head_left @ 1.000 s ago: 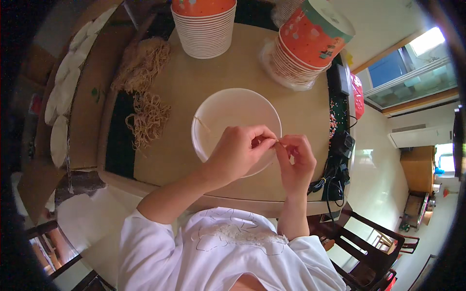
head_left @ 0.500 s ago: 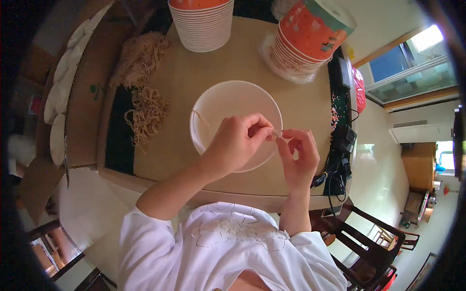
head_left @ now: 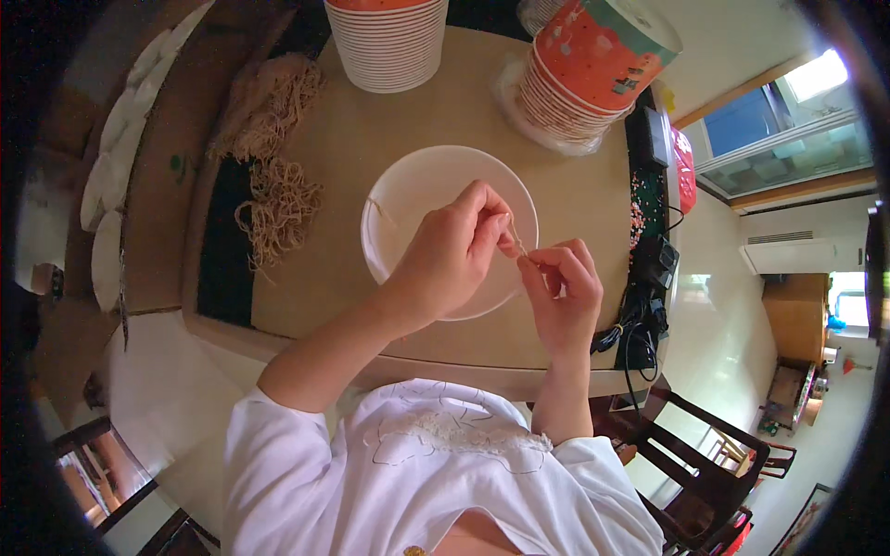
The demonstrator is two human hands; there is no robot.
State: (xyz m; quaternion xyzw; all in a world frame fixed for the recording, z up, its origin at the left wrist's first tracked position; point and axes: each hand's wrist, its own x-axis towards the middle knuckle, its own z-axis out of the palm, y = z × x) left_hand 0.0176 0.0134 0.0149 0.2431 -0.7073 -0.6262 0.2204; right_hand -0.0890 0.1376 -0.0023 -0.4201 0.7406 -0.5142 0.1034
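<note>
A short length of tan string [head_left: 516, 237] runs between my two hands above the white paper bowl [head_left: 408, 181]. My left hand [head_left: 454, 243] pinches its upper end between thumb and fingers, over the bowl's middle. At the bowl's right rim, my right hand [head_left: 565, 285] pinches the lower end, fingers curled. Another thin strand lies over the left part of the bowl, against its inner wall. To the left, a loose tangle of tan string [head_left: 278, 208] rests on the table, beside a larger bundle of the same string [head_left: 271, 107].
A stack of paper tubs [head_left: 387, 46] stands at the back; a second stack, red and green [head_left: 593, 60], leans at the back right in clear plastic. Black cables and adapters [head_left: 640, 310] line the table's right edge. A cardboard box with white rounded items [head_left: 111, 213] is at the left.
My left hand has moved slightly up and away from the right fingertips. A longer piece of string now shows stretched between them.
</note>
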